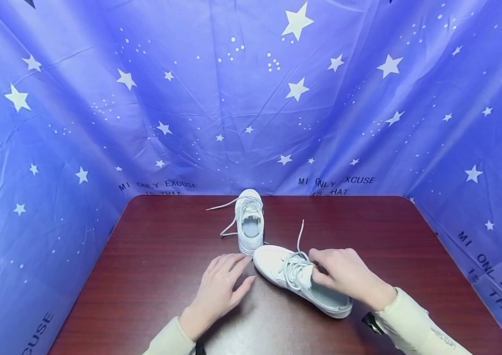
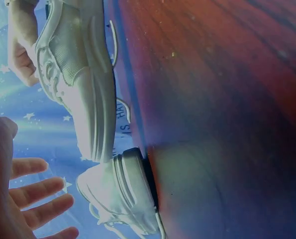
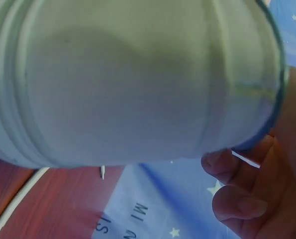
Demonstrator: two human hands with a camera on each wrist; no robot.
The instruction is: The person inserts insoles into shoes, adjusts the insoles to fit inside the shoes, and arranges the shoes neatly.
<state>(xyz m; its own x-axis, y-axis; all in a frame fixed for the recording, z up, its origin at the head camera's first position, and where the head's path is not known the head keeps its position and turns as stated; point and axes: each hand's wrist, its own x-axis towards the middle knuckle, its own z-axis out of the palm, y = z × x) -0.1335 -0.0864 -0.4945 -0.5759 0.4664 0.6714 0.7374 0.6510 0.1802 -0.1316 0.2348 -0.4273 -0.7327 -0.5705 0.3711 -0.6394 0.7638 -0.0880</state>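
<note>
My right hand (image 1: 348, 273) grips a white sneaker (image 1: 270, 261) by the collar near its tongue, thumb in the shoe opening. The toe points left, and in the left wrist view the sole shows above the table. Its heel (image 3: 123, 89) fills much of the right wrist view, with curled fingers (image 3: 237, 204) beside it. A second white sneaker (image 1: 251, 241) stands behind, toe toward the back edge, its heel close to the first one's toe. My left hand (image 1: 219, 286), holding nothing, has its fingers loosely spread just left of the held toe.
Both sneakers have loose laces; one lace (image 1: 228, 203) trails left across the table from the far shoe. The dark red wooden table (image 1: 157, 256) is bordered at the back and sides by a blue star-printed curtain (image 1: 215, 108).
</note>
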